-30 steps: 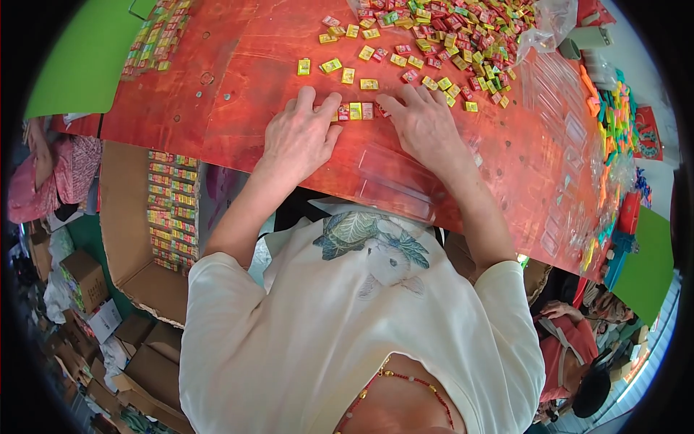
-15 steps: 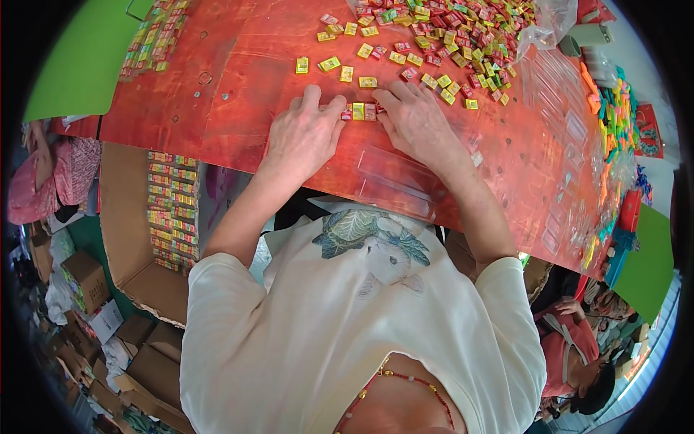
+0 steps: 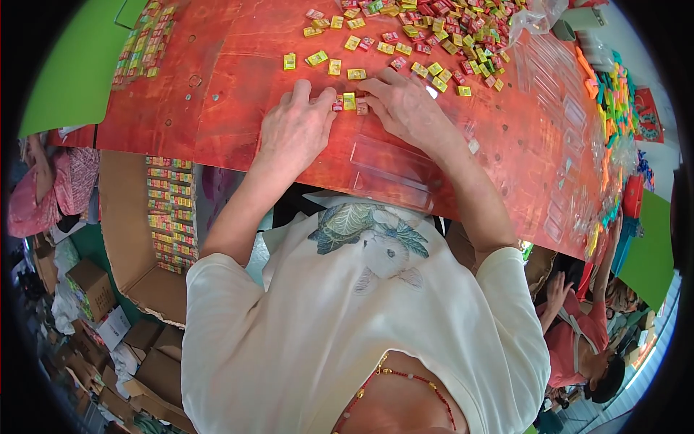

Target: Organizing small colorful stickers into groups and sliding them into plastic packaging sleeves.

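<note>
A short row of small red and yellow boxes (image 3: 349, 101) lies on the red table between my two hands. My left hand (image 3: 295, 129) has its fingers curled in, thumb and fingertips pressing the row's left end. At the right end, the bent fingers of my right hand (image 3: 413, 116) close on the row and partly hide it. Just beyond my fingers a few loose yellow boxes (image 3: 335, 66) lie apart from one another. A clear plastic tray (image 3: 394, 160) rests near the table edge, below my right hand.
A big heap of small boxes (image 3: 455, 32) covers the far side. Rows of boxes (image 3: 147, 43) stand far left; more fill a cardboard carton (image 3: 123, 217) below. Clear trays (image 3: 553, 145) and colourful pieces (image 3: 620, 108) lie right. A co-worker in red (image 3: 578, 340) is at lower right.
My fingers stay at both ends of the row, with only small shifts. The whole view has slid slightly. At the right, the co-worker's arm now reaches up toward the table.
</note>
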Action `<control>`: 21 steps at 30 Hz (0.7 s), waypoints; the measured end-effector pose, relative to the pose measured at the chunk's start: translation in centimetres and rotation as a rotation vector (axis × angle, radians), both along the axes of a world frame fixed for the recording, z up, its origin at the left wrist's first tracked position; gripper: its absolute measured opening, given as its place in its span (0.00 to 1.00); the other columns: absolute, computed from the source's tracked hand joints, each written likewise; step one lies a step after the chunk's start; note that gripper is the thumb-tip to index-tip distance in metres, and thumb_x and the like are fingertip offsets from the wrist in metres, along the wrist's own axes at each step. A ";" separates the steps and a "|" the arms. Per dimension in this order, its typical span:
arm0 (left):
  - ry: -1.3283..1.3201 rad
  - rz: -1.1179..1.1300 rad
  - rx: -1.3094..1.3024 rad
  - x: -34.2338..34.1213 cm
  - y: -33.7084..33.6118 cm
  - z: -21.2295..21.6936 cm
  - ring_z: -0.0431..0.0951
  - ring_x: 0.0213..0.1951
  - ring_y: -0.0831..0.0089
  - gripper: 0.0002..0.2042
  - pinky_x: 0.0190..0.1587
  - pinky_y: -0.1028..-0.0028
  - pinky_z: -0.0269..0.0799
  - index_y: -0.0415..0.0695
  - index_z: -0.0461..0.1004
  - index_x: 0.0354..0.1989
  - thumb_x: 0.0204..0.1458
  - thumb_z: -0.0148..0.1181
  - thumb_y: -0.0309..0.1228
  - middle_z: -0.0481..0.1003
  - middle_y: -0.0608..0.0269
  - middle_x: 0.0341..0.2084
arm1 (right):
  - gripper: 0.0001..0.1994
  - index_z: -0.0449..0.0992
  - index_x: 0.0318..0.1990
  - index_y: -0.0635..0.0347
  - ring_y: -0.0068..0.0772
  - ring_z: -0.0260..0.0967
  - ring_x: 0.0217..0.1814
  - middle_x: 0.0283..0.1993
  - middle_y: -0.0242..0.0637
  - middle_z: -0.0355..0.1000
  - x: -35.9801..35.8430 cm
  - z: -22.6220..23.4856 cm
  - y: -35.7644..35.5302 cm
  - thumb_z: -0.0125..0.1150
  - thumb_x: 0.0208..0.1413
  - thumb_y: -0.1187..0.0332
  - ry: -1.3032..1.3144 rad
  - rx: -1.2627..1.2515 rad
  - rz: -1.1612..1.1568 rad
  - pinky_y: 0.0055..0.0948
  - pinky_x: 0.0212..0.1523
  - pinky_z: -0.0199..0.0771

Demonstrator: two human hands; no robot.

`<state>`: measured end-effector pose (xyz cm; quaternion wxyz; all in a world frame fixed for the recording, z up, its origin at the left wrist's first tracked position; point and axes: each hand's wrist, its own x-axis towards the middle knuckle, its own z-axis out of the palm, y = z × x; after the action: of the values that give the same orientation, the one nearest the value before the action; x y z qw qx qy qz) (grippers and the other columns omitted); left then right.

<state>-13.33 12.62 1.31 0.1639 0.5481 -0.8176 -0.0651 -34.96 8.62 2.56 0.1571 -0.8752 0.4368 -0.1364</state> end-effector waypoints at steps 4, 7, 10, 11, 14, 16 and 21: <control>-0.006 0.002 0.009 -0.1 0.0 0.0 0.80 0.35 0.55 0.16 0.34 0.59 0.81 0.45 0.76 0.51 0.55 0.64 0.34 0.68 0.52 0.38 | 0.17 0.75 0.54 0.61 0.50 0.75 0.46 0.43 0.46 0.73 -0.4 0.1 0.9 0.63 0.59 0.66 -0.042 -0.039 0.007 0.45 0.47 0.75; -0.009 -0.002 -0.001 0.2 0.2 0.0 0.80 0.35 0.55 0.16 0.34 0.59 0.81 0.46 0.76 0.51 0.56 0.64 0.34 0.68 0.52 0.38 | 0.23 0.71 0.59 0.60 0.52 0.75 0.45 0.44 0.48 0.73 -0.3 0.6 2.3 0.65 0.57 0.64 0.017 -0.023 -0.049 0.45 0.47 0.75; -0.016 -0.025 0.001 0.4 0.4 0.0 0.80 0.35 0.55 0.15 0.34 0.59 0.81 0.46 0.75 0.51 0.56 0.64 0.34 0.68 0.52 0.38 | 0.27 0.67 0.63 0.58 0.55 0.75 0.42 0.43 0.49 0.73 -0.2 0.6 2.9 0.65 0.57 0.63 0.033 -0.009 -0.044 0.46 0.45 0.76; -0.021 -0.029 0.006 0.4 0.4 0.0 0.80 0.35 0.55 0.15 0.34 0.59 0.81 0.46 0.75 0.51 0.56 0.64 0.34 0.68 0.52 0.38 | 0.28 0.66 0.64 0.58 0.55 0.76 0.41 0.42 0.49 0.73 -0.3 0.6 2.8 0.65 0.57 0.63 0.001 0.015 -0.047 0.47 0.43 0.77; -0.025 -0.034 0.013 0.4 0.4 0.2 0.80 0.36 0.55 0.16 0.34 0.59 0.80 0.46 0.75 0.51 0.56 0.64 0.34 0.68 0.52 0.38 | 0.28 0.64 0.65 0.59 0.55 0.77 0.40 0.41 0.50 0.74 0.0 0.4 2.1 0.64 0.58 0.63 -0.004 0.038 -0.084 0.47 0.40 0.78; -0.025 -0.032 0.014 0.4 0.3 0.1 0.80 0.36 0.55 0.16 0.34 0.60 0.80 0.46 0.75 0.51 0.56 0.64 0.34 0.68 0.53 0.38 | 0.29 0.63 0.66 0.59 0.55 0.77 0.40 0.41 0.51 0.75 0.2 0.5 1.8 0.64 0.58 0.63 0.023 0.035 -0.115 0.46 0.38 0.78; -0.008 -0.039 0.006 0.4 0.3 -0.1 0.80 0.36 0.55 0.16 0.34 0.60 0.81 0.46 0.75 0.51 0.55 0.64 0.34 0.68 0.53 0.38 | 0.29 0.64 0.65 0.61 0.55 0.79 0.38 0.41 0.53 0.78 0.6 0.9 2.7 0.64 0.59 0.63 0.056 0.119 -0.151 0.45 0.37 0.79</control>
<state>-12.93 12.97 1.21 0.1576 0.5326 -0.8287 -0.0685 -34.35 11.29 3.47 0.1860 -0.8324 0.5130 -0.0969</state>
